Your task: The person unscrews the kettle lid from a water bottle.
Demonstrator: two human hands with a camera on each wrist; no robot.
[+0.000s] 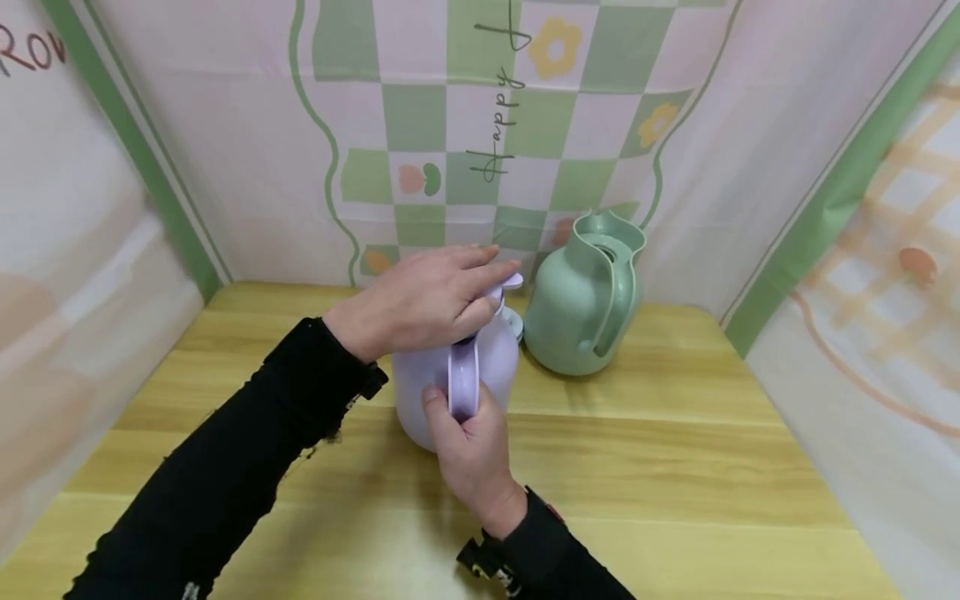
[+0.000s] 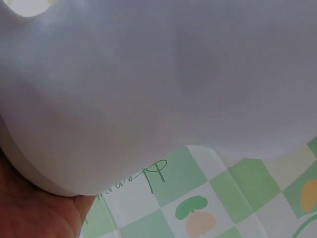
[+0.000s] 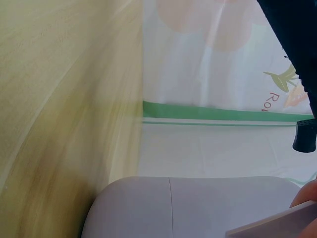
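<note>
A lavender thermos jug stands upright on the table, its handle toward me. My left hand lies across its top, fingers extended toward the spout, and hides most of the mouth. In the left wrist view part of that hand is against the jug's rim, and the jug's pale body fills most of the picture. My right hand grips the handle low down, thumb on its left side. The right wrist view shows the jug's side and, at the right edge, fingers at the handle.
A green thermos jug stands behind and to the right, its handle facing front right. Between the jugs shows a small pale round piece, partly hidden by the lavender one. The wooden table ends at a patterned curtain behind.
</note>
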